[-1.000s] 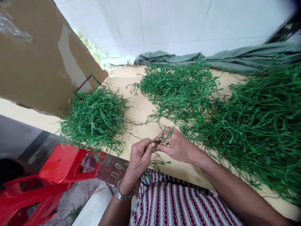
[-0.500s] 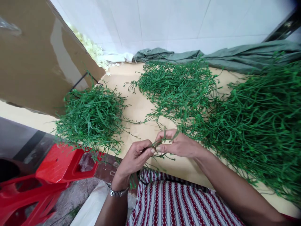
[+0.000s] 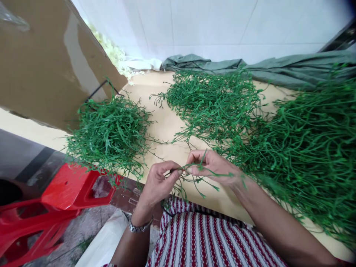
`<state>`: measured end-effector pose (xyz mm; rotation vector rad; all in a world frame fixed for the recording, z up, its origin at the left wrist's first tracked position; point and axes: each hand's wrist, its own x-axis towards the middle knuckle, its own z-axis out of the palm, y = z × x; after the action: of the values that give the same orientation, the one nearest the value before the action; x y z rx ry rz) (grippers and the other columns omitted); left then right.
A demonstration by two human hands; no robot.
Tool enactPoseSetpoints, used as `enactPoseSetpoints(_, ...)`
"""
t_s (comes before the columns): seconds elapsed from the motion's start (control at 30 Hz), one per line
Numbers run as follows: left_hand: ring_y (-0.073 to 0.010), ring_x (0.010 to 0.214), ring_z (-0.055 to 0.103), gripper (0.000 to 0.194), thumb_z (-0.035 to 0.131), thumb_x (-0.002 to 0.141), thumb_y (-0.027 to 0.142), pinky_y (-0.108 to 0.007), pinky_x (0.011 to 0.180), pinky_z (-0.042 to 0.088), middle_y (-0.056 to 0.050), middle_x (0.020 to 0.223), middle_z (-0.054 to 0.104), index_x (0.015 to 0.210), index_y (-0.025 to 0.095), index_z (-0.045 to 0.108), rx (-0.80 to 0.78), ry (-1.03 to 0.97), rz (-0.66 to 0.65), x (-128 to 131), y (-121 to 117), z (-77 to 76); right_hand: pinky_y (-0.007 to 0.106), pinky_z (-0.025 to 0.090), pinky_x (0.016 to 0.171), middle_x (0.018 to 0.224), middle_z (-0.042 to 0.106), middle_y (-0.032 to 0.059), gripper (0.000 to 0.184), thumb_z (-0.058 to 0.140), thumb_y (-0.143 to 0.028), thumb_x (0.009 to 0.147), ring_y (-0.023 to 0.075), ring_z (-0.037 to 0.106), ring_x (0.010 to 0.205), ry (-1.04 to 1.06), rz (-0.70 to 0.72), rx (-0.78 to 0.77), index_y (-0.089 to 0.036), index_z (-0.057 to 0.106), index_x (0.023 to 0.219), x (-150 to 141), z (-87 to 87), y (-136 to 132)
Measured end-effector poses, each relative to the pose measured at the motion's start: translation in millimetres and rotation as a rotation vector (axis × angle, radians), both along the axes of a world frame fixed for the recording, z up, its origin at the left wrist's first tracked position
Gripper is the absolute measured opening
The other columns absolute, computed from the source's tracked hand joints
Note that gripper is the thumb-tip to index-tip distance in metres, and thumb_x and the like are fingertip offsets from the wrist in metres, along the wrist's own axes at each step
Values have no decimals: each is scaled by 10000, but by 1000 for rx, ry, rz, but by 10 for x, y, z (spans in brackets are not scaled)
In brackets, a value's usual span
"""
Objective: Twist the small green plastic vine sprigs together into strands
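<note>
Thin green plant stems (image 3: 191, 180) with small forked tips hang and fan out between my two hands, over the table's near edge. My left hand (image 3: 160, 184) pinches them between thumb and fingers, a watch on its wrist. My right hand (image 3: 213, 168) pinches the same stems close beside it, its fingers curled. One stem lies across the right palm and wrist. Whether the stems are joined at the pinch is hidden by my fingertips. Beyond the hands lies a loose heap of similar stems (image 3: 211, 104).
A bigger heap of stems (image 3: 314, 148) covers the right side of the pale table (image 3: 164, 124). Another heap (image 3: 111, 133) overhangs the left edge, against a brown cardboard box (image 3: 50, 66). Green cloth (image 3: 278, 70) lies along the tiled wall. A red plastic stool (image 3: 66, 187) stands lower left.
The stems between my hands have shifted and now spread further right, over my right wrist. Both hands stay together, still pinching. The view has moved slightly.
</note>
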<state>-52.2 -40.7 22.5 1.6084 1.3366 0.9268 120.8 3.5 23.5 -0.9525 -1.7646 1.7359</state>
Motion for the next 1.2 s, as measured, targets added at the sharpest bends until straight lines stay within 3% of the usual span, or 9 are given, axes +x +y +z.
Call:
enactPoseSetpoints(0.13, -98, 507, 422, 147, 562, 740, 217, -210, 493, 312, 6, 529, 513, 633, 138, 624, -53, -25, 84, 1, -31, -38, 219, 331, 476, 612, 425, -34, 132, 541, -290, 760, 92, 382, 536, -1, 117, -51, -196, 456, 723, 22, 53, 26)
enactPoseSetpoints(0.27, -87, 490, 366, 134, 549, 735, 226, -205, 471, 275, 20, 518, 463, 662, 139, 620, -103, -85, 94, 11, -41, -41, 225, 315, 480, 604, 381, -41, 124, 510, -292, 789, 95, 361, 537, 2, 187, -51, -201, 441, 742, 15, 96, 41)
enactPoseSetpoints(0.47, -90, 491, 356, 158, 516, 754, 227, -208, 474, 274, 28, 511, 431, 638, 146, 586, -73, -45, 101, 33, -26, -45, 212, 326, 504, 638, 409, -48, 179, 582, -334, 765, 88, 376, 559, -13, 65, -109, -199, 470, 799, -50, 17, -52)
enactPoseSetpoints(0.57, -107, 558, 425, 156, 504, 759, 201, -217, 532, 318, 10, 577, 467, 633, 149, 580, 23, 9, 96, 56, -11, -55, 202, 328, 509, 643, 452, -52, 155, 605, -271, 735, 85, 401, 568, -56, 15, -46, -194, 481, 788, -63, -21, -81)
enactPoseSetpoints(0.67, -127, 662, 475, 133, 482, 759, 166, -232, 616, 349, -11, 674, 497, 649, 150, 556, 94, 74, 42, 63, -1, -43, 194, 318, 506, 648, 473, -46, 52, 552, -203, 742, 83, 413, 577, -166, -3, 93, -181, 515, 772, -41, -21, -65)
enactPoseSetpoints(0.73, -120, 622, 456, 131, 451, 764, 160, -229, 588, 335, 3, 644, 487, 662, 156, 533, 41, 141, -22, 58, -2, -21, 190, 296, 482, 642, 476, -41, 43, 537, -203, 741, 78, 400, 555, -229, -1, 154, -173, 545, 771, -16, -7, -42)
enactPoseSetpoints(0.87, -102, 526, 385, 127, 427, 738, 157, -223, 509, 262, 43, 541, 412, 627, 170, 485, -76, 292, -127, 51, -7, 33, 183, 275, 452, 637, 496, -43, 77, 526, -167, 720, 67, 393, 521, -262, 17, 139, -166, 564, 788, 8, 26, -18)
enactPoseSetpoints(1.03, -95, 483, 286, 154, 417, 673, 130, -245, 480, 178, 50, 501, 284, 529, 178, 390, -71, 453, -196, 61, 1, 74, 188, 326, 512, 706, 541, -17, 74, 496, -125, 734, 89, 456, 628, -211, 30, 162, -156, 545, 781, -14, 29, -39)
enactPoseSetpoints(1.2, -104, 458, 257, 181, 426, 661, 140, -272, 492, 148, 50, 478, 239, 519, 189, 324, -74, 587, -210, 55, 5, 101, 191, 313, 489, 672, 498, -36, 105, 460, -111, 757, 76, 405, 553, -248, 116, 241, -175, 508, 826, -14, 16, -52)
